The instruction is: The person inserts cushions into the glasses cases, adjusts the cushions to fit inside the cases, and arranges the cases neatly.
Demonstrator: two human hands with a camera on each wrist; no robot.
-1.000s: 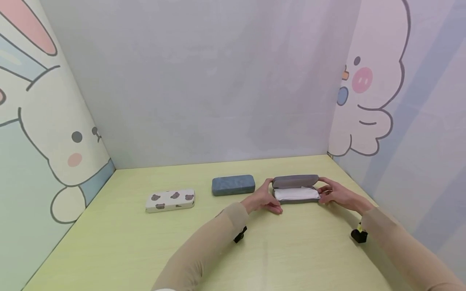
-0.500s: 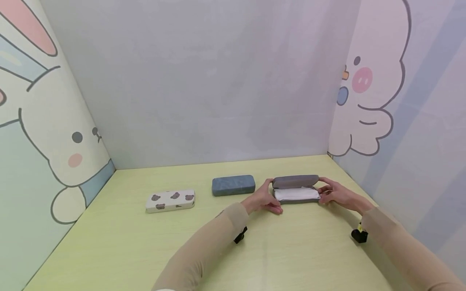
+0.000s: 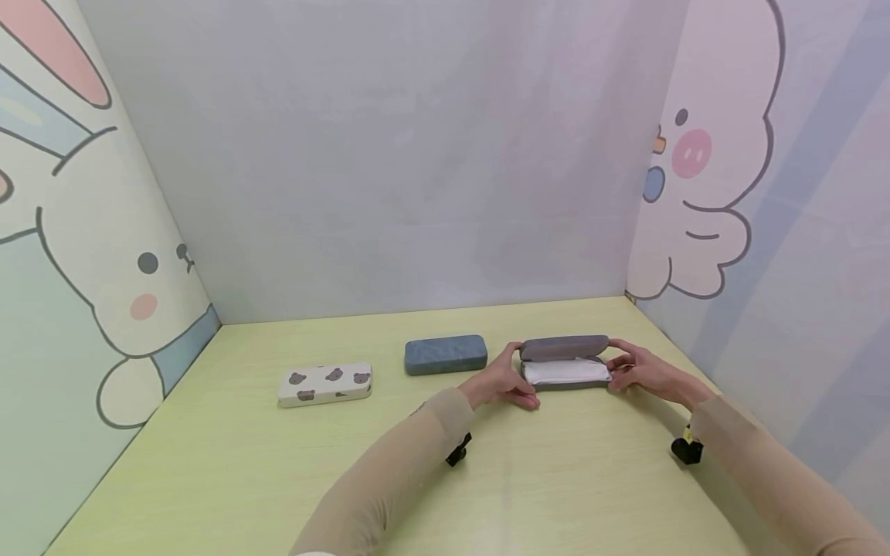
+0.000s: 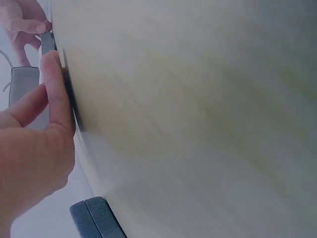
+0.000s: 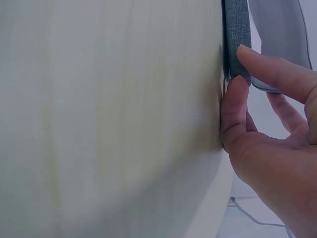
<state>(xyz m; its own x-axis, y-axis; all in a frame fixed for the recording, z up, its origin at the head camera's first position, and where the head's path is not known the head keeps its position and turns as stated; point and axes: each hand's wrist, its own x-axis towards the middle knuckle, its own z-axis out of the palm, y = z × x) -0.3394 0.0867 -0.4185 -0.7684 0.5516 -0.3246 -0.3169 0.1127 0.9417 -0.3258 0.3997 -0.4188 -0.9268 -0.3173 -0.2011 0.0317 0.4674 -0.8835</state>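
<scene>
A grey glasses case stands with its lid raised at the right of the table, a white cloth lying inside. My left hand holds its left end, fingers at both the lid and the lower half. At the other end my right hand does the same. In the right wrist view, the thumb and a finger of the right hand touch the corner of the case's lower half, while another finger reaches behind the lid. The left wrist view shows the left hand along the case's edge.
A blue glasses case, closed, lies left of the grey one. Farther left is a closed white case with bear prints. The pale yellow table meets a plain back wall and printed side walls.
</scene>
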